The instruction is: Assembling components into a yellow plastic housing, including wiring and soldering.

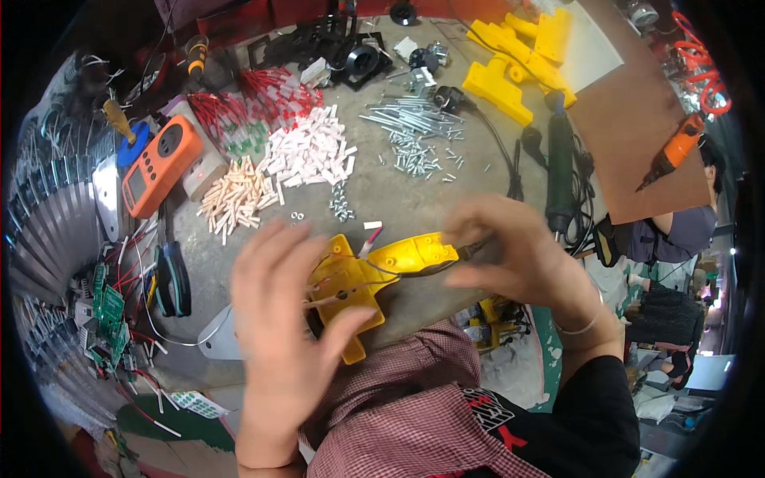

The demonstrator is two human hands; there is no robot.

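Note:
A yellow plastic tool housing half lies open side up at the table's near edge, with a wide body and a narrow handle. Thin wires and a black power cord run inside it. My left hand is over the left side of the wide body, fingers stretched and blurred, thumb apart. My right hand curves around the cord end at the handle's tip. Its thumb and fingers are apart, with the cord between them; the cord's further run is hidden. Just beyond the housing lies a small white sleeve with a red wire.
Piles of white sleeves, beige sleeves and screws cover the table beyond. An orange meter and pliers lie left. Yellow housings, a green electric screwdriver and an orange tool are right.

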